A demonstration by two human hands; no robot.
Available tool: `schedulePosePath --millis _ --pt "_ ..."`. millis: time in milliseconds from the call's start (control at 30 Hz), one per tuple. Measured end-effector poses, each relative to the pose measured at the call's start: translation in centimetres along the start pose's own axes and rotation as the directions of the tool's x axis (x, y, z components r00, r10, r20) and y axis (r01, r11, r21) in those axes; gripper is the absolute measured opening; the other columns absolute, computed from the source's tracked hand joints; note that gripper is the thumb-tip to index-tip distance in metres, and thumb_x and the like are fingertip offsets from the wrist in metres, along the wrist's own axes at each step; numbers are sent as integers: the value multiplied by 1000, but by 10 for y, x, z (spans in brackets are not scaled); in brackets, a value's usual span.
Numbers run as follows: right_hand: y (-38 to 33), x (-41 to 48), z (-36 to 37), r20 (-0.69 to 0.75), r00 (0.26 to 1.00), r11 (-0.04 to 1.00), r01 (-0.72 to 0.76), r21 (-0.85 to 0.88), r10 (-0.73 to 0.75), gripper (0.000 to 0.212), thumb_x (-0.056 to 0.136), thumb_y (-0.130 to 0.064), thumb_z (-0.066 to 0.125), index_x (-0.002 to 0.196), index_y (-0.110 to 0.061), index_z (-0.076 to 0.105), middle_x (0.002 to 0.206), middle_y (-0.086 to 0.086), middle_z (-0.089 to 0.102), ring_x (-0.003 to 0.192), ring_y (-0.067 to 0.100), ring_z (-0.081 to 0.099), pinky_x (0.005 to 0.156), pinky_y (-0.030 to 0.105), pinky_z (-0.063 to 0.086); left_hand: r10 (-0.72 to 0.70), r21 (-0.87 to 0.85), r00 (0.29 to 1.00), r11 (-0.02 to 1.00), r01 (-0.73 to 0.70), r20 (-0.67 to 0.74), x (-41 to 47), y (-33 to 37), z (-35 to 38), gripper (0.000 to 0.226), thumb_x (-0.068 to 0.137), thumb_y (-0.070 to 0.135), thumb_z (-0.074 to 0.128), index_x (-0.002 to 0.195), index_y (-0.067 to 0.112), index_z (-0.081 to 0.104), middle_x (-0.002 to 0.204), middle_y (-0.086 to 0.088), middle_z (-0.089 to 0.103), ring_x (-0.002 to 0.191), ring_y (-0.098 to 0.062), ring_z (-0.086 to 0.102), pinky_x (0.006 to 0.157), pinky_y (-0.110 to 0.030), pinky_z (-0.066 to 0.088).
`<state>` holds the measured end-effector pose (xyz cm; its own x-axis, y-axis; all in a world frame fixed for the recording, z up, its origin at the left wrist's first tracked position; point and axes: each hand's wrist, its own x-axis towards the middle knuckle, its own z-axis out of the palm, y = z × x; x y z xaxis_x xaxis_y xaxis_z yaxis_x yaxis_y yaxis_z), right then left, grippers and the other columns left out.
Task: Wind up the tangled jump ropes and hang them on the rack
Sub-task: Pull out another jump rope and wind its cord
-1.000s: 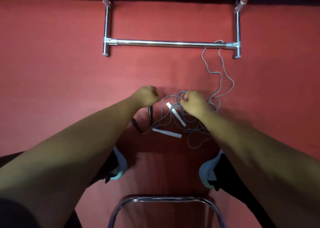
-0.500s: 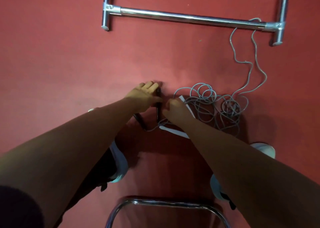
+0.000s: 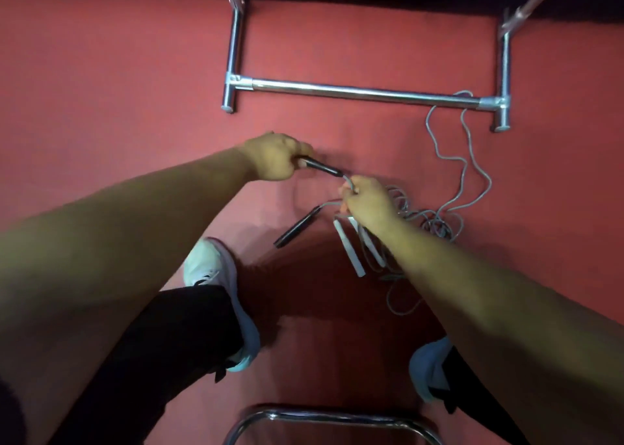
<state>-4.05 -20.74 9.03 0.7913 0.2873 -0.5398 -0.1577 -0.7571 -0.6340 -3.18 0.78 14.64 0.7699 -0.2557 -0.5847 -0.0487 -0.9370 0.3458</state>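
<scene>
Tangled grey jump ropes [image 3: 429, 223] lie on the red floor in front of a chrome rack [image 3: 364, 93]. My left hand [image 3: 275, 157] grips a black handle [image 3: 320, 167], lifted off the floor. My right hand [image 3: 368, 201] pinches the grey cord just past that handle's tip. A second black handle [image 3: 297, 226] lies on the floor below. Two white handles [image 3: 349, 247] lie under my right wrist. One long loop of cord [image 3: 467, 147] runs up to the rack's right end.
My two feet in light shoes [image 3: 216, 269] stand on the red floor either side of a dark shadow. A chrome chair frame [image 3: 324, 417] curves along the bottom edge. A dark strip runs along the far edge behind the rack.
My left hand has picked the black handle up off the floor and pulled it left. My right hand has shifted up to pinch the cord at the handle's end.
</scene>
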Motion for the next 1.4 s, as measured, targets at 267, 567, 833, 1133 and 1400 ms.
schedulePosePath --millis 267,567,833,1133,1400 --pt "-56 -50 -108 -2 1000 1000 11 0 -11 36 97 -22 60 62 -18 62 78 6 68 70 16 60 67 25 42 -103 -418 963 909 -10 -247 -80 64 -115 16 100 33 59 90 21 61 74 3 54 71 -16 53 68 -27 43" --pt "-82 -149 -208 -296 945 954 209 214 -141 12 95 -4 60 85 2 64 65 5 65 40 0 47 45 17 37 -285 -898 894 -179 -403 -345 -179 129 -179 39 103 50 41 78 22 50 58 5 37 50 -14 39 55 -25 37" --pt "-160 -229 -248 -410 858 859 436 267 -309 14 96 -14 63 92 -3 70 57 2 53 38 0 38 42 13 31 -216 -895 894 -136 -425 -392 -208 198 -160 20 100 4 45 82 11 50 68 -7 51 55 -19 50 49 -23 42" --pt "-181 -232 -257 -136 832 834 549 56 -538 13 94 -17 68 88 -9 77 54 -3 55 45 2 40 48 17 33 -50 -828 869 334 -450 -492 -204 208 -157 23 95 4 60 117 5 67 74 -9 59 57 -18 47 51 -25 36" --pt "-177 -208 -274 -76 831 829 555 62 -551 14 91 -15 71 83 -4 69 61 8 61 52 4 50 55 15 42 -68 -886 895 196 -421 -440 -186 210 -180 21 98 5 56 78 12 51 61 2 43 52 -9 35 43 -18 26"
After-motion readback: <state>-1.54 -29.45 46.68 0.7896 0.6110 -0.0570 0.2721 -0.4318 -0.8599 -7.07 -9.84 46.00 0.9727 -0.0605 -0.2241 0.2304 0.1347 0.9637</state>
